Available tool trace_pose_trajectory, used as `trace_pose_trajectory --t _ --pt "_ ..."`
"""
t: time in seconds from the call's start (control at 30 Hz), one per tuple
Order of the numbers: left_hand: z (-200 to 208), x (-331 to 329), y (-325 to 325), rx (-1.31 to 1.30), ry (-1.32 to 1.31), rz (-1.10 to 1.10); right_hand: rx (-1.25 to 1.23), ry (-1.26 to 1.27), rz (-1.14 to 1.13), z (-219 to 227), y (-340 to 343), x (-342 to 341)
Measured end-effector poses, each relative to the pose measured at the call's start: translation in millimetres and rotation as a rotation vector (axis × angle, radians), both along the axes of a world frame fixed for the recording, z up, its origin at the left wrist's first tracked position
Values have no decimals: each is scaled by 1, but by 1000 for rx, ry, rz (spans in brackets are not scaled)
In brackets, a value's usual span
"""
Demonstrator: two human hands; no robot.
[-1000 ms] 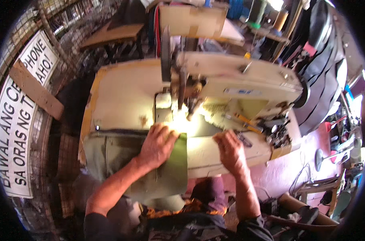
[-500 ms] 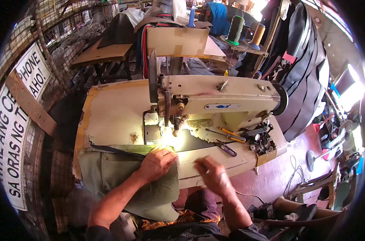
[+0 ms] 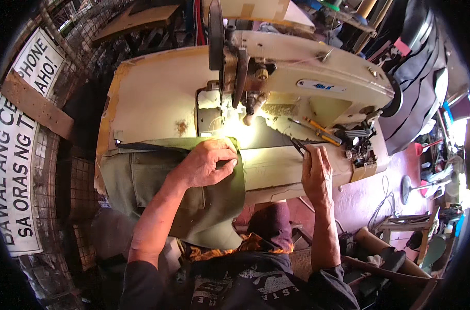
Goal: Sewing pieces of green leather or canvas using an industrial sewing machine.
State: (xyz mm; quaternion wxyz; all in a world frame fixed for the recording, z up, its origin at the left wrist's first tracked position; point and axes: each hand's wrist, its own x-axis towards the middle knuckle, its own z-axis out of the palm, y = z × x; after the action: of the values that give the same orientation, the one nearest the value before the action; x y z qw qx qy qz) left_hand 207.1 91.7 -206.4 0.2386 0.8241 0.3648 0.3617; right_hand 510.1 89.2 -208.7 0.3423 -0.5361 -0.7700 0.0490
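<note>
olive-green cloth (image 3: 157, 178), one piece with a dark strip (image 3: 147, 146) along its far edge, drapes off the worktop (image 3: 155, 93) at 8 o'clock, partly hidden by my left hand (image 3: 213, 160); whether that pinches it i cannot tell. at 3, my right hand (image 3: 317, 169) grips one dark snips (image 3: 299, 146), handles covered. at 1, glare veils part of one sewing machine (image 3: 307, 64).

Fisheye view under mixed lighting. A small, intense glare, burnt out to white, lies just beyond the left hand (image 3: 210, 163), beneath the sewing machine (image 3: 276, 51); its warm spill brightens the nearby counter (image 3: 157, 93) and the far edge of the green fabric (image 3: 219, 206). Overexposed white light, far to the right of the right hand (image 3: 317, 173), pales the floor (image 3: 364, 206). Deep shadow lies well left of both hands. Straight edges bow toward a black rim.
</note>
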Motion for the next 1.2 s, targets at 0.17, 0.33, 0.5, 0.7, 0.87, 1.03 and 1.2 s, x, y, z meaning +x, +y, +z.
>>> trace_pose_trajectory --t 0.17,0.33,0.5,0.7,0.87,1.03,1.2 --pt "3 2 -3 5 21 9 -212 181 295 3 -20 -51" --pt "5 2 -1 37 -56 20 -98 39 265 -2 -9 -81" --pt "5 1 -1 25 -49 27 -40 22 257 -5 0 -94" --pt "4 2 -1 18 -40 32 -17 53 272 -14 9 -102" --pt "5 0 -1 34 -26 24 -52 2 318 -26 8 -92" --pt "10 -5 0 -67 -133 -151 4 -4 -177 -7 24 -9" --pt "8 10 -4 -329 -155 -345 310 -239 -161 3 8 3"
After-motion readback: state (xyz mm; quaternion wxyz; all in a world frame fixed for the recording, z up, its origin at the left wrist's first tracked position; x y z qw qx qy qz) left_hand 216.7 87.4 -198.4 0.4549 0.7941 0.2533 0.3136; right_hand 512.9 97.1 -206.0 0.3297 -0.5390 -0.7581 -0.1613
